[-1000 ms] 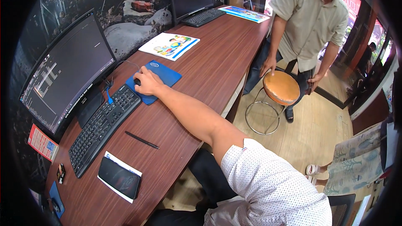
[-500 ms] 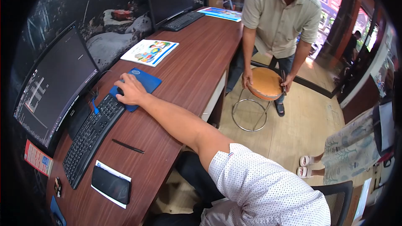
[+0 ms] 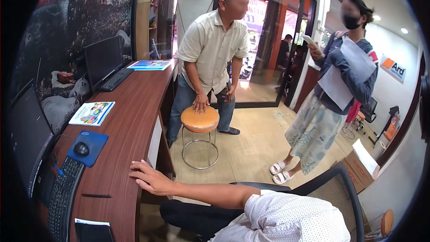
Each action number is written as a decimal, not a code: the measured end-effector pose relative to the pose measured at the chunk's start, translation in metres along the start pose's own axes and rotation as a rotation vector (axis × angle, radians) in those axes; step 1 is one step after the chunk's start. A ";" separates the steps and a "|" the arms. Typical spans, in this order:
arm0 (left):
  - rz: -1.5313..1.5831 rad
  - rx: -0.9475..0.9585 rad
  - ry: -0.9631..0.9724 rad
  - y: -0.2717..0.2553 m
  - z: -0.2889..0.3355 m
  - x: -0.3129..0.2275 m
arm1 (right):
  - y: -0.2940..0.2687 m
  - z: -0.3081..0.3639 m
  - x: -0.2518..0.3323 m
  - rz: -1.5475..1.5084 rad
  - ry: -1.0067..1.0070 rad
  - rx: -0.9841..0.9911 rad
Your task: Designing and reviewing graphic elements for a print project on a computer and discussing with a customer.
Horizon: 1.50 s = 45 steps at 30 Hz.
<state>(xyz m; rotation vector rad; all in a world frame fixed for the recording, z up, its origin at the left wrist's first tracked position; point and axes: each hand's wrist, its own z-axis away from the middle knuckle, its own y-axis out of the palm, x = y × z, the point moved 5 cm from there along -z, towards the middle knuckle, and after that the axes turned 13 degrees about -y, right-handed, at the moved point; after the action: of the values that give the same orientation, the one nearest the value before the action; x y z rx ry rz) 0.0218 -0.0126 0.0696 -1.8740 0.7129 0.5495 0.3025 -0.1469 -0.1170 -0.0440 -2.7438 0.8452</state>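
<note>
Head view: right hand (image 3: 152, 180) loose at the counter (image 3: 123, 121), mouse (image 3: 81, 148) unattended

The mouse sat on a blue mat (image 3: 97, 147) on the counter, no fingers on it. Just beyond the near end of the mat ran a black keyboard (image 3: 64, 197), also untouched. Nearer the right hand, a dark pen (image 3: 97, 195) lay flat and unused.

The right hand was palm down with its fingers spread and relaxed, gripping nothing; the fingertips appeared to rest on the counter's edge. The left hand was out of view, so its state could not be told.

As far as could be judged, mouse and keyboard work was paused. The monitor (image 3: 30, 139) was seen too steeply to show what was finished or left on it.

Farther out, a flat dark object (image 3: 94, 232) lay over a white sheet (image 3: 87, 221), cut off by the lower edge. Up the counter were a booklet (image 3: 92, 113) and a second monitor (image 3: 104, 60) with its keyboard. Past the counter, a co-worker (image 3: 210, 45) pressed one hand on an orange stool (image 3: 200, 121); another person (image 3: 313, 125) stood holding a phone (image 3: 311, 41) and papers (image 3: 331, 85).
</note>
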 end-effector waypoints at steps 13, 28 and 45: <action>-0.106 0.162 0.017 0.041 -0.045 -0.066 | -0.030 0.138 0.049 0.062 0.318 0.364; 0.133 -0.137 0.112 0.072 -0.065 -0.076 | -0.012 0.261 0.066 0.069 0.690 0.804; 0.297 -0.090 -0.205 0.044 -0.071 -0.051 | 0.006 0.235 0.063 0.219 0.678 0.811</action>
<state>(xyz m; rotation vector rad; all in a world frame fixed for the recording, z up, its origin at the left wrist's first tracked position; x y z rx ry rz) -0.0419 -0.0798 0.1009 -1.7715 0.8455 0.9632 0.1796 -0.2636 -0.2912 -0.3901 -1.6580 1.5835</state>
